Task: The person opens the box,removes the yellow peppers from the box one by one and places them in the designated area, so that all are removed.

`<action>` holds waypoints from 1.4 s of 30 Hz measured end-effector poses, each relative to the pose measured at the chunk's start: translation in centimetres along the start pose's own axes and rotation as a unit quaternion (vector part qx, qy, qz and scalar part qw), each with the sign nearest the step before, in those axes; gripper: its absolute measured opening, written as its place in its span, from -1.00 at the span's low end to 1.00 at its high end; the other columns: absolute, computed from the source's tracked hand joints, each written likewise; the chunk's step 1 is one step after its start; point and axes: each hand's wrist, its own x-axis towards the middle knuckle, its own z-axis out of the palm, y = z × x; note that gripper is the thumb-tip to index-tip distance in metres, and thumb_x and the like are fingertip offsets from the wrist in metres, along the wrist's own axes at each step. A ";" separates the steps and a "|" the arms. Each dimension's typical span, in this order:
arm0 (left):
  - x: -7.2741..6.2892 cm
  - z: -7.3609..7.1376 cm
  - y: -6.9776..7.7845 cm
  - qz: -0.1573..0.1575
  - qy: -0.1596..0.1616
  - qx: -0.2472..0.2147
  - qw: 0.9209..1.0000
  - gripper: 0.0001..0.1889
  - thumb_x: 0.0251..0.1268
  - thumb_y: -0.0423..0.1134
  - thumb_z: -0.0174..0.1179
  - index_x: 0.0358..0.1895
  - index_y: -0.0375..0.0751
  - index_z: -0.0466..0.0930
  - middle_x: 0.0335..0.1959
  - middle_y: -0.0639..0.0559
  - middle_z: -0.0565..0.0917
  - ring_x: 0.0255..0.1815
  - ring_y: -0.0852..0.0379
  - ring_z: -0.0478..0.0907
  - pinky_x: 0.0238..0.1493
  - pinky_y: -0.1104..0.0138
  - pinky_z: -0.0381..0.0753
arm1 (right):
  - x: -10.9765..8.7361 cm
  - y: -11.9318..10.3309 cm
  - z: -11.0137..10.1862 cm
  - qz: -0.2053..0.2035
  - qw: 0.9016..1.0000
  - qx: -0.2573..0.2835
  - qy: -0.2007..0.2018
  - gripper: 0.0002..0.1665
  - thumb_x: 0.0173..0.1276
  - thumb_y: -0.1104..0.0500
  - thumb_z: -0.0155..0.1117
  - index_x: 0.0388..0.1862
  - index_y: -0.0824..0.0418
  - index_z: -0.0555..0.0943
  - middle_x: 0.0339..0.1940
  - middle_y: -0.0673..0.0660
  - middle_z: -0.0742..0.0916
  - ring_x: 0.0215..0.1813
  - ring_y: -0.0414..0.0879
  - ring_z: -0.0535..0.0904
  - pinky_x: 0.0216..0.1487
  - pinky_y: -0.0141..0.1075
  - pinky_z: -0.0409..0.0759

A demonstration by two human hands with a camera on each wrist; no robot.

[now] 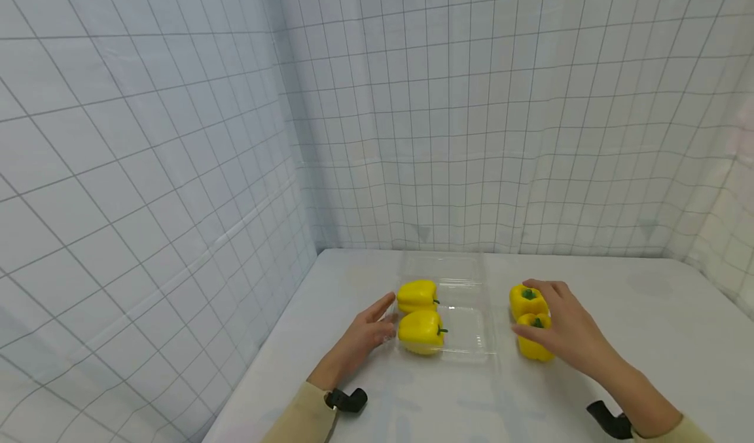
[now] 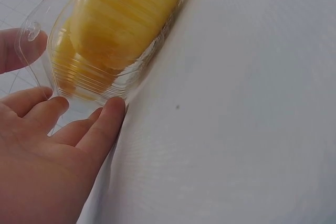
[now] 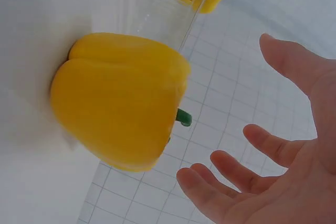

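right wrist view: gap below wide-spread right hand [image 1: 570,330]; head view: overlap, two green-stemmed yellow bell peppers [image 1: 524,307] right of clear plastic container [image 1: 465,326] | relaxed left hand [image 1: 360,339] touching container, ribbed wall [image 2: 113,81] shielding two inner yellow peppers [image 1: 420,328]

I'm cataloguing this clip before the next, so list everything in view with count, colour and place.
Blocky bell peppers with green stems: 4, yellow; two in the container, two on the table right of it
Transparent plastic container: 1, clear, mid-table
Flat-topped table: 1, white, beneath everything
Grid-lined cloth sheeting: panel count unclear, white with dark lines, behind and beside the table
Wrist-worn devices: 2, black, one per wrist
Long sleeves: 2, beige, on the forearms
Left hand: 1, bare, touching the container
Right hand: 1, bare, over the loose peppers
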 end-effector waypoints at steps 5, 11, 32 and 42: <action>-0.1 0.0 0.0 -0.003 0.002 0.001 1.000 -0.23 0.46 -0.30 0.11 0.65 0.04 -0.02 0.65 0.09 -0.03 0.58 -0.09 0.09 0.48 -0.12 0.09 | 0.5 -1.3 0.4 -0.011 1.000 0.021 0.004 -0.09 0.17 -0.17 0.54 0.41 0.11 0.39 0.27 0.28 0.45 0.16 0.27 0.47 0.09 0.31 0.49; -0.3 0.1 0.3 -0.004 0.000 0.009 1.000 -0.23 0.46 -0.28 0.12 0.64 0.08 -0.01 0.64 0.12 -0.02 0.58 -0.07 0.09 0.47 -0.14 0.08 | 1.2 -2.7 1.6 -0.029 0.999 0.044 0.008 -0.17 0.24 -0.16 0.49 0.40 0.10 0.43 0.27 0.23 0.49 0.22 0.26 0.47 0.13 0.30 0.45; 0.1 -0.1 0.2 -0.007 -0.001 0.006 1.000 -0.25 0.47 -0.27 0.11 0.64 0.09 0.00 0.64 0.14 -0.01 0.57 -0.06 0.11 0.47 -0.14 0.08 | 4.0 -6.5 7.3 -0.032 0.990 0.118 -0.066 -0.26 0.27 -0.11 0.47 0.37 0.07 0.47 0.20 0.14 0.62 0.16 0.12 0.57 0.10 0.01 0.61; 0.1 -0.3 -0.1 -0.009 -0.001 0.011 1.000 -0.23 0.45 -0.23 0.17 0.63 0.14 0.03 0.63 0.17 0.00 0.56 -0.03 0.13 0.48 -0.15 0.05 | 4.9 -7.5 9.6 0.010 0.978 0.148 -0.146 -0.24 0.22 -0.23 0.47 0.28 0.12 0.51 0.10 0.21 0.68 0.08 0.09 0.59 0.03 0.00 0.61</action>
